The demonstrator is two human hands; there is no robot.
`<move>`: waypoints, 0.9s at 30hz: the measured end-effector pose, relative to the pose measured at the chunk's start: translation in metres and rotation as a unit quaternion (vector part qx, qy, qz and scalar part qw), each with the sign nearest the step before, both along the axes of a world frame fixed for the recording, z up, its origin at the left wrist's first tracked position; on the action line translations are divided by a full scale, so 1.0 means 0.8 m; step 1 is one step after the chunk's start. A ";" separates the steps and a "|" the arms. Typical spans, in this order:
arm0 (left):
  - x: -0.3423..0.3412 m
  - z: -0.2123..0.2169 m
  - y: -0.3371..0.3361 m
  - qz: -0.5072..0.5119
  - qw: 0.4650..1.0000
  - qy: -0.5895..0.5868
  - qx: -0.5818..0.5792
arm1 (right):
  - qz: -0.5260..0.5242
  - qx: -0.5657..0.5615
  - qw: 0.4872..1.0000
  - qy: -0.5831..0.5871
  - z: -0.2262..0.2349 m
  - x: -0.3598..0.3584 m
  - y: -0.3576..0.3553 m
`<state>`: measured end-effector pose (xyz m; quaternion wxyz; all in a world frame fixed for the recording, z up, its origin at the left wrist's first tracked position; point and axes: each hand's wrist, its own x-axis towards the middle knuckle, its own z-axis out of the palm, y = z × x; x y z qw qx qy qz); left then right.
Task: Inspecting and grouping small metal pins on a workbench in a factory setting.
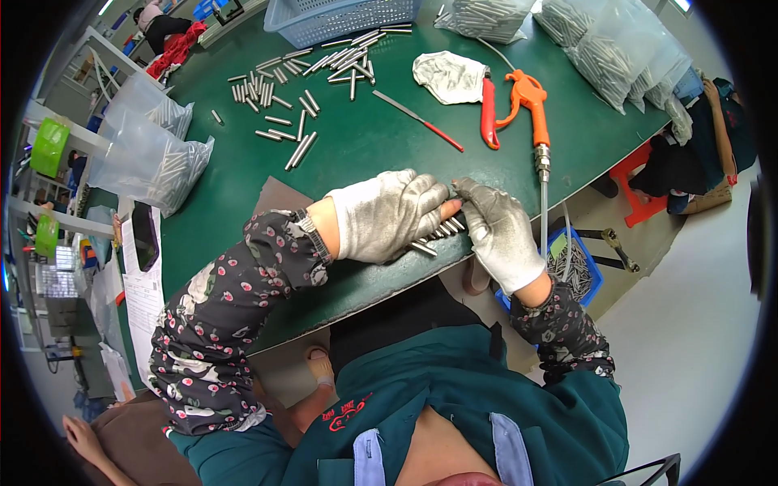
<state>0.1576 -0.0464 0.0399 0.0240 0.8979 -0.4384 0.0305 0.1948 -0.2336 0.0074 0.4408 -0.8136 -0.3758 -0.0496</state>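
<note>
Both my hands wear white work gloves, greyed at the fingers, and meet over the near edge of the green table. My left hand [385, 215] is curled over a small row of short steel pins [438, 236], its bare thumb tip showing against them. On the other side of the row, my right hand [498, 231] has its fingers bent together, the tips close to my left fingertips. What lies between those right fingertips is hidden. The pins lie side by side, their ends sticking out below my fingers.
Loose steel pins [344, 61] lie scattered beyond my hands. A red-handled file [429, 128], red-handled pliers [488, 113], a white cloth [450, 78] and an orange air gun [528, 97] lie ahead. Bags of pins [158, 166] flank the table; a blue basket [340, 23] stands behind.
</note>
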 end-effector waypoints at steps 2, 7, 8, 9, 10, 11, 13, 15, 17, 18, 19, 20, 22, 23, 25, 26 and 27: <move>0.000 0.006 -0.007 0.045 0.998 -0.003 0.053 | -0.003 0.000 1.000 0.007 -0.003 0.000 -0.003; -0.009 0.003 -0.015 0.113 0.987 -0.073 0.086 | -0.031 0.046 0.996 0.064 -0.008 -0.001 -0.001; -0.010 0.003 -0.016 0.117 0.986 -0.075 0.089 | -0.027 0.049 0.996 0.063 -0.010 -0.002 -0.001; -0.010 0.005 -0.019 0.140 0.983 -0.055 0.103 | -0.031 0.047 0.997 0.051 -0.012 -0.001 -0.001; -0.009 0.006 -0.022 0.164 0.979 -0.036 0.116 | -0.035 0.045 0.998 0.040 -0.013 -0.001 -0.001; -0.010 0.006 -0.026 0.177 0.978 -0.030 0.108 | -0.032 0.047 0.998 0.037 -0.012 -0.002 0.000; -0.008 0.012 -0.032 0.201 0.975 -0.001 0.098 | -0.041 0.055 0.995 0.070 -0.009 -0.003 0.002; -0.004 0.015 -0.032 0.238 0.966 0.085 0.061 | -0.035 0.066 0.995 0.061 -0.013 -0.002 0.000; -0.005 0.010 -0.031 0.242 0.966 0.072 0.053 | -0.032 0.077 0.995 0.052 -0.015 0.001 -0.002; -0.009 0.009 -0.030 0.246 0.966 0.064 0.045 | -0.032 0.075 0.995 0.060 -0.015 0.000 -0.002; -0.009 0.007 -0.028 0.249 0.965 0.076 0.028 | -0.032 0.073 0.995 0.068 -0.016 -0.001 -0.002; -0.012 0.005 -0.027 0.250 0.965 0.075 0.030 | -0.031 0.075 0.994 0.068 -0.017 -0.003 -0.004; -0.017 0.003 -0.019 0.259 0.963 0.067 -0.028 | -0.026 0.079 0.994 0.076 -0.015 -0.001 -0.003; -0.022 -0.002 -0.016 0.264 0.961 0.059 -0.065 | -0.023 0.083 0.994 0.074 -0.015 0.001 -0.005; -0.032 -0.014 -0.011 0.290 0.933 0.037 -0.211 | -0.010 0.081 0.994 0.072 -0.018 0.001 -0.007; -0.035 -0.021 -0.008 0.324 0.901 0.065 -0.282 | -0.009 0.084 0.994 0.072 -0.018 0.001 -0.005; -0.039 -0.028 -0.009 0.328 0.900 0.064 -0.282 | -0.015 0.069 0.997 0.043 -0.018 0.000 -0.005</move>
